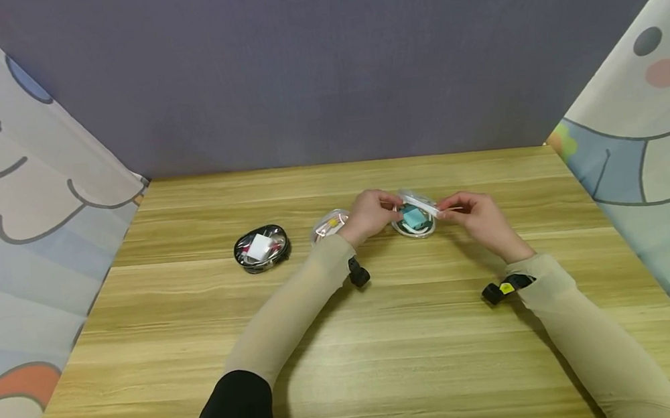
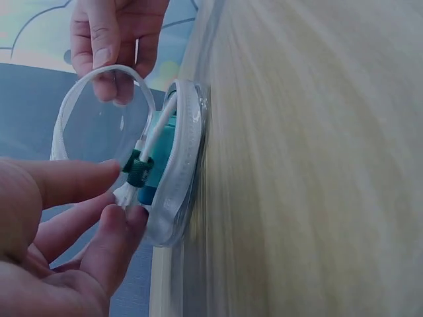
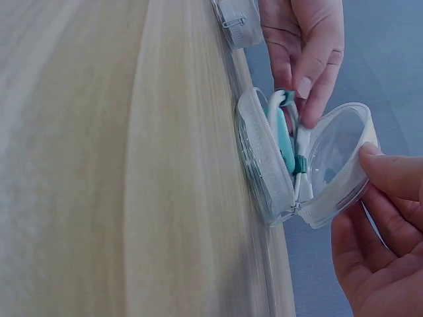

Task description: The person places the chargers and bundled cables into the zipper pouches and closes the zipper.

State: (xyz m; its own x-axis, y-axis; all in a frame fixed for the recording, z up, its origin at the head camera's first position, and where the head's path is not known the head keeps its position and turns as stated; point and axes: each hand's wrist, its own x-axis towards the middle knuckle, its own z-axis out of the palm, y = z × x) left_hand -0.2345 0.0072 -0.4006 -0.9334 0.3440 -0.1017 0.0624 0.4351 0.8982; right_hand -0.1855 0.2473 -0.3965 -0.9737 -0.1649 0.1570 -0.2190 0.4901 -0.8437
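Observation:
A clear round zip pouch (image 3: 264, 168) lies opened on the table, its transparent lid (image 2: 106, 99) raised. Inside are a teal block (image 1: 414, 217) and a coiled white cable (image 2: 154, 135) bound with dark green straps (image 2: 139, 170). My left hand (image 1: 372, 213) reaches in from the left and pinches the cable near a strap with thumb and fingertips. From the right, my right hand (image 1: 481, 218) grips the lid's white zipper rim (image 3: 365, 148) between thumb and fingers.
Left of the opened pouch, a second clear pouch (image 1: 327, 226) with small coloured items is partly hidden behind my left hand. Farther left sits a black-rimmed clear pouch (image 1: 261, 248) with a white square on it. A grey panel (image 1: 321, 69) stands along the wooden table's (image 1: 374, 367) back edge.

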